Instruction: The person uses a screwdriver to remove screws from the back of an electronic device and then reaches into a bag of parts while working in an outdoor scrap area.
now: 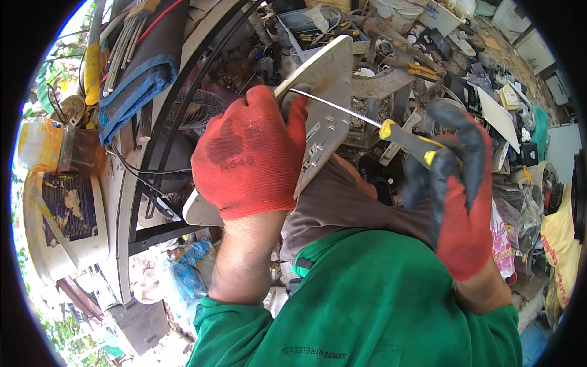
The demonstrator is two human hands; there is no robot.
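Observation:
My left hand [254, 153], in a red knit glove with dark finger coating, grips an off-white flat panel [330, 76] that stands tilted above my lap. The panel has rounded corners, and small slots and raised clips show on its right face. In my right hand [461, 189], gloved in red and black, is the yellow-and-grey handle of a screwdriver [397, 133]. Its long thin shaft reaches left across the panel, and the tip ends beside my left fingers. Some right-hand fingers are smeared by motion.
A curved black-and-white frame [156, 153] stands to my left, with a folded blue-edged cloth [137, 85] and a yellow-handled tool [92, 73] over it. Ahead is a tool crate [293, 40]. Orange-handled pliers [422, 70] and scattered scrap lie at the right, near a yellow sack [559, 244].

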